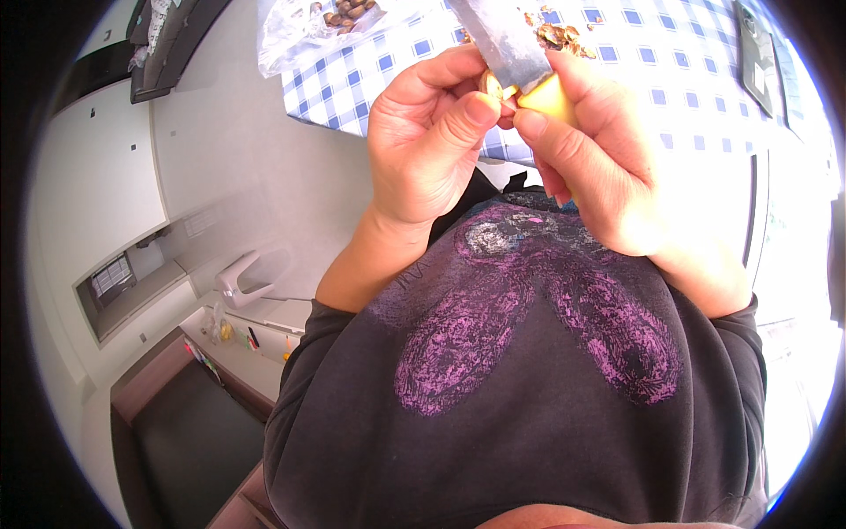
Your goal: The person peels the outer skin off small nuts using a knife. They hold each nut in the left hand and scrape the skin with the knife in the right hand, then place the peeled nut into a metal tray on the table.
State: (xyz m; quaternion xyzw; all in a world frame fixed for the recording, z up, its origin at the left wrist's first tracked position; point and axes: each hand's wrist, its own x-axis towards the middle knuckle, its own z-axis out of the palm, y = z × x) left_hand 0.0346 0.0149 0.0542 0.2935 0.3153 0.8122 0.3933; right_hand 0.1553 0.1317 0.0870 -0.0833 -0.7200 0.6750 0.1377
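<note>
Close together over the table's near edge, both my hands are at work at chest height. A small pale nut [490, 86], perhaps a partly peeled chestnut, is pinched between the thumb and fingers of my left hand [416, 132]. My right hand [598, 142] grips the yellow handle [550, 100] of a knife. Its broad metal blade [505, 43] points up and away to the left, with its base beside the nut. Fingers hide part of the nut and of the handle.
A blue-and-white checked tablecloth [644, 56] covers the table. Brown shell pieces [562, 38] lie beyond the knife. Several brown nuts [347, 14] sit in a clear plastic bag [284, 43] at the far left. A dark flat object [755, 59] rests at the right.
</note>
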